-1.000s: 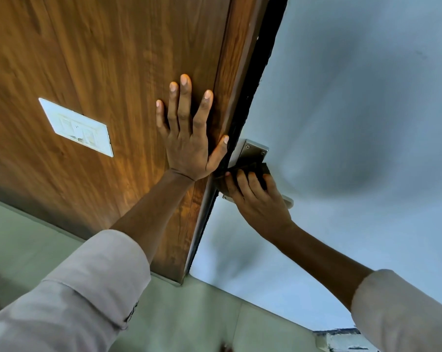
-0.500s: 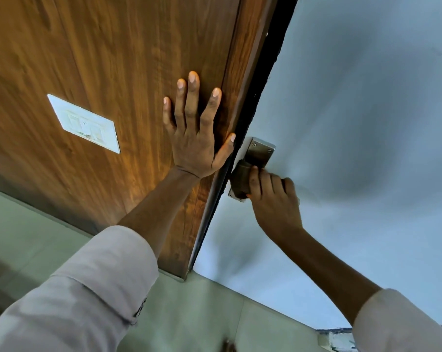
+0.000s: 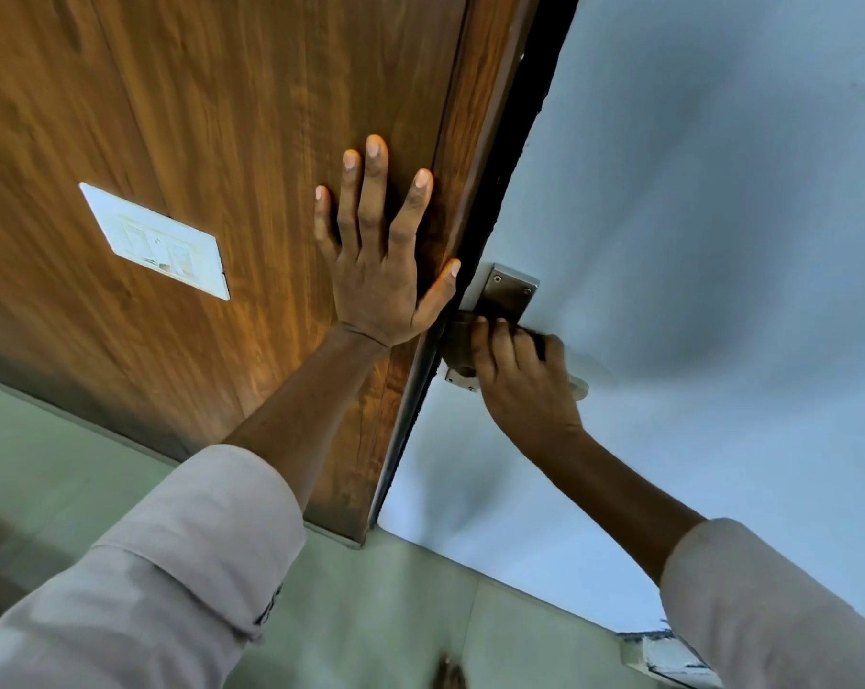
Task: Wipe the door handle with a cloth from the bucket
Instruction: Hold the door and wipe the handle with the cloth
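Head view shows wiping underway: right hand (image 3: 522, 385) closed on the cloth (image 3: 463, 343) around the door handle (image 3: 577, 387), left hand (image 3: 378, 271) flat, open, empty on the wood panel (image 3: 221, 116); next, I judge, rub along the lever

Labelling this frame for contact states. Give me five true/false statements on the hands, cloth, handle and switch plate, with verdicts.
1. The left hand lies flat with spread fingers on the wooden panel. True.
2. The right hand hangs free of the door handle. False: its grip is closed on a dark cloth at the handle.
3. The metal backplate shows screws. True.
4. The white switch plate is on the pale blue door. False: it is on the wooden panel.
5. The left hand holds the cloth. False: the right hand holds it.
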